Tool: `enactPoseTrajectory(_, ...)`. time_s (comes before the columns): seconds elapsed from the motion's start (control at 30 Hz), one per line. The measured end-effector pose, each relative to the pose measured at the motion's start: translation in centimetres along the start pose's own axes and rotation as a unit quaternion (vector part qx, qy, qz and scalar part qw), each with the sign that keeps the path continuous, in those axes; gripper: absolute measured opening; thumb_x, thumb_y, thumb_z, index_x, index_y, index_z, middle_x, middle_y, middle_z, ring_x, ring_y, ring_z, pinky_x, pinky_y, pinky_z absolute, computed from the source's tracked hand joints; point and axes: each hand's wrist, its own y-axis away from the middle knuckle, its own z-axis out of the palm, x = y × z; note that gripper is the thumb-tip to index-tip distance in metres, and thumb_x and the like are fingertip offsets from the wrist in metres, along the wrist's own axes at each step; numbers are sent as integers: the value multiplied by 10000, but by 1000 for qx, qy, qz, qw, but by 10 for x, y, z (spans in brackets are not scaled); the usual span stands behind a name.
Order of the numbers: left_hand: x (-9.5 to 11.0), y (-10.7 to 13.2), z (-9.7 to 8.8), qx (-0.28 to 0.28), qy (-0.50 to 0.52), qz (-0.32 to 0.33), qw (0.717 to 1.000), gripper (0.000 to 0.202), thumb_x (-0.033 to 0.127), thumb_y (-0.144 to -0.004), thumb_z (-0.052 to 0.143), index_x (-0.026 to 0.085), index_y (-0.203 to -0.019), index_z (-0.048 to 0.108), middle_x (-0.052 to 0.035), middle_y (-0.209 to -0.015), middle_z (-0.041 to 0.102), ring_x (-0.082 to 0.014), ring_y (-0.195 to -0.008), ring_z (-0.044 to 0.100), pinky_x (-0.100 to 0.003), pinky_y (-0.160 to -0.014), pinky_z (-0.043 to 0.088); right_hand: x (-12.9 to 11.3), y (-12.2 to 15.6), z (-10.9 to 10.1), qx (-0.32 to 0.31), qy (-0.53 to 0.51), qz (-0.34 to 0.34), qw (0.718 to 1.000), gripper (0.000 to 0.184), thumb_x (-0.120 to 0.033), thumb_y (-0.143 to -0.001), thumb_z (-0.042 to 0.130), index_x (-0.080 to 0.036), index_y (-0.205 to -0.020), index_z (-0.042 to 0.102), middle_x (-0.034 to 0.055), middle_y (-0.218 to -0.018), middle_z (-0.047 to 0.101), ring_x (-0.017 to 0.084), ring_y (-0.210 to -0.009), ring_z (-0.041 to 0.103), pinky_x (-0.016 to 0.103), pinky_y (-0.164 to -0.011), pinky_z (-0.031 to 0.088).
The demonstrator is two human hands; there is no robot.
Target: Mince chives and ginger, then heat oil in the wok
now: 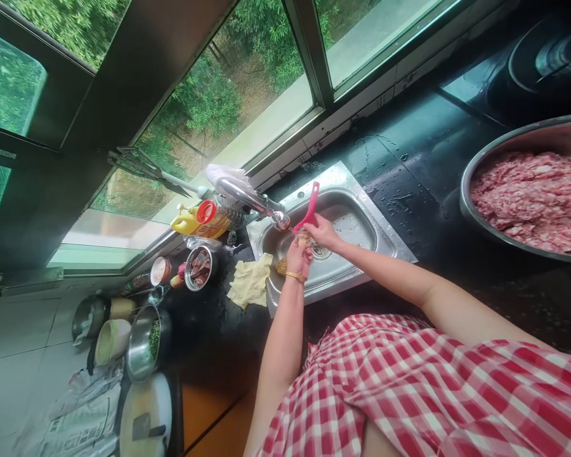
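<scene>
Over the steel sink, both my hands work close together below the tap. My right hand is closed on a red peeler, whose handle points up and away from me. Just beside it, my left hand has its fingers wrapped round a small pale yellowish piece of food; its exact kind is too small to tell. The peeler's head lies close to this piece, and whether they touch is unclear. A brown scrubber-like thing shows in the sink by my left wrist.
A pale cloth lies at the sink's left edge. Farther left stand a bowl of dark meat chunks, a yellow jug, a steel bowl with greens and a cleaver on a round board. Right is a large basin of minced meat.
</scene>
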Motion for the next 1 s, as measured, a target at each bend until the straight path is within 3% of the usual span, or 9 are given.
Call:
enactPoseTrajectory(0.07,0,1,-2,-10,-10,7,1000,388,268,-693,681,181,-1031,513,59,-621,476,-17,-463,408,-146,-428,270,-4,-8,-3,45,-43,64,996,208,-357,-746,559,-210,-875,487,-21,-645,606,110,-537,545,240,-507,452)
enactPoseTrajectory(0.13,-1,-1,-3,3,-22,27,999,414,297,-699,680,182,-1053,499,57,-638,496,-18,-472,428,-144,-433,291,-6,-10,-4,49,-75,110,990,236,-385,-752,552,-213,-885,462,-21,-622,598,112,-516,543,242,-491,446)
enactPoseTrajectory(0.27,-6,-7,-3,49,-85,68,993,362,318,-722,659,159,-1005,498,56,-633,513,-23,-476,459,-144,-440,328,-8,2,-1,-30,-19,30,999,269,-397,-701,594,-180,-842,522,-1,-726,623,100,-609,545,231,-569,449)
enactPoseTrajectory(0.37,-9,-9,-3,42,-114,83,989,342,326,-724,655,141,-977,519,58,-603,502,-27,-464,458,-145,-428,332,-8,5,1,-13,48,-24,998,201,-354,-708,578,-174,-789,540,-10,-710,602,106,-634,535,240,-597,452)
enactPoseTrajectory(0.53,-9,-8,-6,40,-108,93,989,412,285,-732,641,151,-1093,495,49,-645,526,-32,-464,466,-150,-424,341,-5,-10,-1,79,-51,90,991,199,-354,-733,549,-202,-833,471,-35,-616,536,106,-528,524,249,-506,458)
enactPoseTrajectory(0.7,-11,-14,-8,115,-200,108,967,345,232,-751,605,146,-1067,498,37,-663,542,-47,-468,478,-162,-431,366,2,-3,1,8,-5,12,1000,179,-328,-681,584,-181,-761,521,-37,-644,543,84,-564,490,220,-543,444)
enactPoseTrajectory(0.77,-13,-15,-8,122,-223,112,961,304,245,-761,593,141,-1034,511,31,-668,546,-42,-462,470,-155,-426,362,3,-1,2,19,18,6,1000,153,-311,-685,574,-179,-747,526,-32,-658,552,87,-570,493,217,-534,442)
enactPoseTrajectory(0.93,-15,-14,-10,115,-224,145,957,318,241,-769,584,142,-1062,513,13,-724,561,-40,-466,470,-160,-432,375,-2,-8,3,91,-74,158,980,113,-273,-747,510,-195,-818,469,-22,-612,554,104,-507,523,235,-472,450)
enactPoseTrajectory(1.0,-15,-15,-12,132,-238,146,951,331,225,-764,587,159,-1080,514,5,-757,580,-49,-478,484,-170,-444,389,-3,-7,3,74,-82,151,982,120,-283,-749,515,-194,-818,475,-29,-599,543,98,-498,511,233,-480,446)
